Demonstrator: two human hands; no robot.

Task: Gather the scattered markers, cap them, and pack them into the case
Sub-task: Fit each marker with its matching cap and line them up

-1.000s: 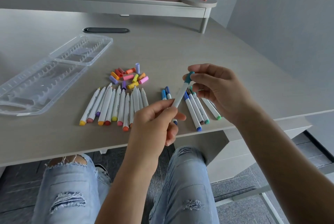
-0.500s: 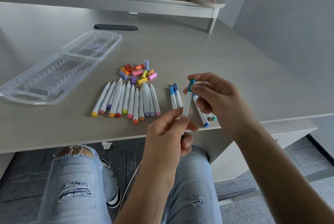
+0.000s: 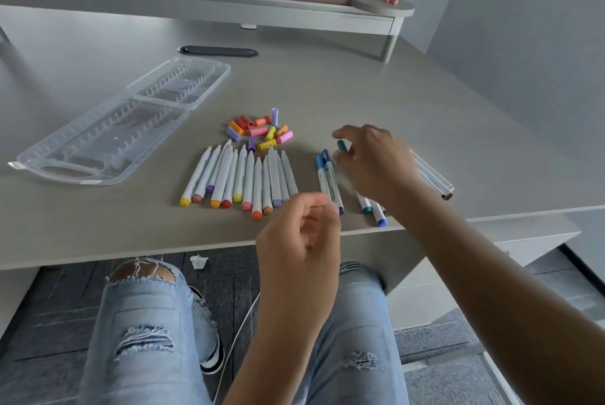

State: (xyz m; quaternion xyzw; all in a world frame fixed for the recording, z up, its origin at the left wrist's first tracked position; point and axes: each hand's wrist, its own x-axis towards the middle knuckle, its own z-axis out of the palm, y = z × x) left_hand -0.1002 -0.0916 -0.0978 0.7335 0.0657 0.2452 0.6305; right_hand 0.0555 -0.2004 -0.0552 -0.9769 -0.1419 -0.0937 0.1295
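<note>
Clear plastic case (image 3: 108,146) open, holding nothing

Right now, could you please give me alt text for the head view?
A right hand sets a teal-capped marker among capped blue markers on a grey desk; uncapped markers, loose caps, an open clear case.

The tabletop (image 3: 376,93) looks like a matt laminate with a faint pale wood grain, smooth and without glare. The case (image 3: 121,129) is clear, glossy plastic, its ribbed slots catching light. The markers (image 3: 242,179) have smooth white plastic barrels with a slight sheen, and the loose caps (image 3: 262,129) are opaque coloured plastic. The jeans (image 3: 147,339) are faded denim cloth, frayed rough at the rips. The floor (image 3: 49,323) looks like dark, coarse carpet tile.
</note>
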